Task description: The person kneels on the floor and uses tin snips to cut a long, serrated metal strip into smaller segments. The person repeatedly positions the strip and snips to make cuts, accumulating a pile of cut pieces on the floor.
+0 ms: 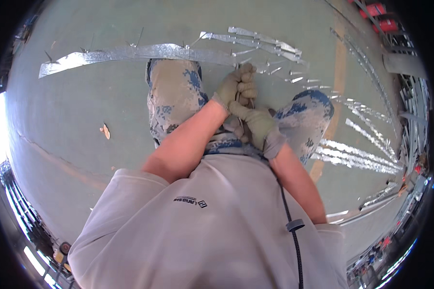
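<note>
Both my hands wear greyish-green work gloves and are close together between my knees, beside a long shiny metal strip with thin upright wires (154,51). My left hand (231,87) is closed, its fingers curled next to the strip's right end. Just nearer to me, my right hand (258,124) is closed too, its fingers against the left glove. Something thin and dark shows between the gloves, mostly hidden by the fingers, so I cannot tell its kind. Past my left hand, shorter metal strips with raised points (270,46) lie on the green floor.
More shiny strips (357,156) fan out on the floor at the right, across a yellowish floor line (341,62). Metal bars (412,103) are stacked along the right edge, with red cylinders (373,10) at far right. A dry leaf (105,131) lies left.
</note>
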The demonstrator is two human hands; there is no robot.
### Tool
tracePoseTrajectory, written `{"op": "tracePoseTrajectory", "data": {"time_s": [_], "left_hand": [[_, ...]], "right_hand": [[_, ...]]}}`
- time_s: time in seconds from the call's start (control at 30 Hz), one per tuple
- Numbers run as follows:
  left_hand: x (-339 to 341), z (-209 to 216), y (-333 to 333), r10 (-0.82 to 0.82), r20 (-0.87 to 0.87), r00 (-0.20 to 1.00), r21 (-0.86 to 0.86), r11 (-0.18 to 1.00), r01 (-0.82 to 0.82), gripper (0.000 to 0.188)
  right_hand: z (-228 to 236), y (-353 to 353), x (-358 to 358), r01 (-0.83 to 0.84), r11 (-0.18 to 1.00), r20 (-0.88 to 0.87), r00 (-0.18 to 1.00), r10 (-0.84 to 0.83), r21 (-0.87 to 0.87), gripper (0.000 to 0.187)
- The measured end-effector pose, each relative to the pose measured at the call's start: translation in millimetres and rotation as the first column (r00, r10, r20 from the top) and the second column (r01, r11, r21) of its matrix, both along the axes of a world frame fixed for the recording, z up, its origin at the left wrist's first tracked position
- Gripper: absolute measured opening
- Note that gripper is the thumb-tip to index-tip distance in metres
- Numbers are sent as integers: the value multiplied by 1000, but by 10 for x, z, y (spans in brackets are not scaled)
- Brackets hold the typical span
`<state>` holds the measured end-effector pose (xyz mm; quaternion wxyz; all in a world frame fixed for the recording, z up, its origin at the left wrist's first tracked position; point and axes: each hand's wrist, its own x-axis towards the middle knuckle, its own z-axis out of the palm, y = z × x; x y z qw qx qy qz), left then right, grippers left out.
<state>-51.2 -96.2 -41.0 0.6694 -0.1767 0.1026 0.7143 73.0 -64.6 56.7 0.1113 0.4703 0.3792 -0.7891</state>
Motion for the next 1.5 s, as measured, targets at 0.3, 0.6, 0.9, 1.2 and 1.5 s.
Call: {"op": "tracePoseTrajectory", "data": {"time_s": [0.3, 0.6, 0.9, 1.2, 1.5], "left_hand": [[-62, -170, 5, -27, 174, 984, 304, 952, -28, 28], [-76, 94, -71, -69, -362, 930, -104, 994, 33, 32], [-65, 230, -212, -214, -598, 772, -368, 930, -27, 45], [-517, -304, -342, 65, -392, 917, -282, 941, -188, 44], [-890, -685, -385, 12, -572, 820, -119, 988, -98, 42]], "right_hand": [[-85, -75, -62, 0, 995, 54, 999, -6, 99, 25], [60, -31, -12, -17, 999, 24, 1000, 16, 37, 27], [27, -13, 32, -3, 1000, -33, 999, 3, 7, 36], [-22, 7, 33, 50, 998, -39, 998, -51, -28, 30], [-219, 27, 75, 73, 960, -213, 968, -134, -272, 23]]}}
